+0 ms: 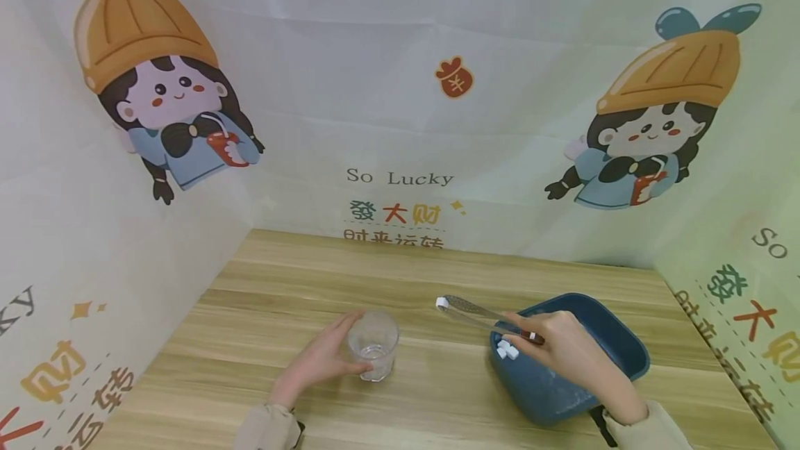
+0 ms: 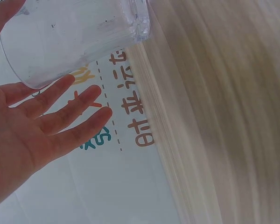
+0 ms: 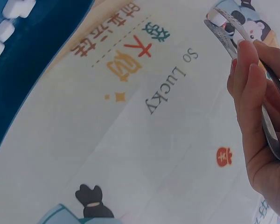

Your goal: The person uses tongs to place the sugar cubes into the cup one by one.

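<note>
A clear drinking glass point(image 1: 373, 339) stands upright on the wooden table. My left hand point(image 1: 328, 355) holds its side, thumb in front and fingers behind; in the left wrist view several fingers point(image 2: 74, 112) spread past the glass point(image 2: 74, 37). My right hand point(image 1: 565, 346) grips metal tongs point(image 1: 478, 312) above the blue tub point(image 1: 540, 394), their tips pointing left toward the glass. A small white cube point(image 1: 442, 303) is pinched in the tips, also visible as a white cube point(image 3: 218, 18) in the right wrist view. Several white cubes point(image 1: 507, 349) lie inside the tub near its left side.
Wood-grain table point(image 1: 300, 276) surface surrounds the glass and tub. A printed white cloth point(image 1: 350, 89) with cartoon figures and lettering hangs at the back and both sides. A dark strap point(image 1: 603, 426) shows at my right wrist.
</note>
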`<state>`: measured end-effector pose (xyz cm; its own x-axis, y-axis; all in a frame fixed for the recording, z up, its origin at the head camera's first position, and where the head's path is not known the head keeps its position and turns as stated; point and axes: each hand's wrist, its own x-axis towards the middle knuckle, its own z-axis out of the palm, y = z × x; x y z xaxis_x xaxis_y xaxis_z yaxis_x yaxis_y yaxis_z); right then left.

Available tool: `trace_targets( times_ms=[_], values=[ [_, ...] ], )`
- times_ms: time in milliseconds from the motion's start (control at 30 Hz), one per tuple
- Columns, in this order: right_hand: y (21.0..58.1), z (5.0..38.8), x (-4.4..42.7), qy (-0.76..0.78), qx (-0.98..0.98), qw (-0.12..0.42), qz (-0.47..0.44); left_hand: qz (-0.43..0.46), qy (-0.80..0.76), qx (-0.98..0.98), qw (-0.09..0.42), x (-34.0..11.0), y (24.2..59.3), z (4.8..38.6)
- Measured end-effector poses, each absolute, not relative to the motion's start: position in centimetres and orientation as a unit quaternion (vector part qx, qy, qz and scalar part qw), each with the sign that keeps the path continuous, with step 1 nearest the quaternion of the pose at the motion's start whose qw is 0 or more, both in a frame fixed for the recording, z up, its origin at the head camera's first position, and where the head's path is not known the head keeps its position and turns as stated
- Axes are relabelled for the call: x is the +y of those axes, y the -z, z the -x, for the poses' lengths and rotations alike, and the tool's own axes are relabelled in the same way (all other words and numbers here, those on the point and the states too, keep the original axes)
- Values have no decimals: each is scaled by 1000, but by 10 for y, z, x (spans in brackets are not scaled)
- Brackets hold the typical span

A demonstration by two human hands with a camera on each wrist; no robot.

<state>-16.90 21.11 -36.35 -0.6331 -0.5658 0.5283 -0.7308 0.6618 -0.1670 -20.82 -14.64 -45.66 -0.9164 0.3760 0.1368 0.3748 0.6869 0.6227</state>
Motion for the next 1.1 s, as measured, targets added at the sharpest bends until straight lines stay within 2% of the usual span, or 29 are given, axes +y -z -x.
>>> trace_targets(
  times_ms=[833, 1100],
  values=[
    [366, 186, 145, -148, -871, 180, -432, -198, -339, 920, 6, -147, 457, 209],
    [369, 193, 132, -145, -857, 200, -452, -196, -345, 918, 10, -146, 456, 208]
  ],
)
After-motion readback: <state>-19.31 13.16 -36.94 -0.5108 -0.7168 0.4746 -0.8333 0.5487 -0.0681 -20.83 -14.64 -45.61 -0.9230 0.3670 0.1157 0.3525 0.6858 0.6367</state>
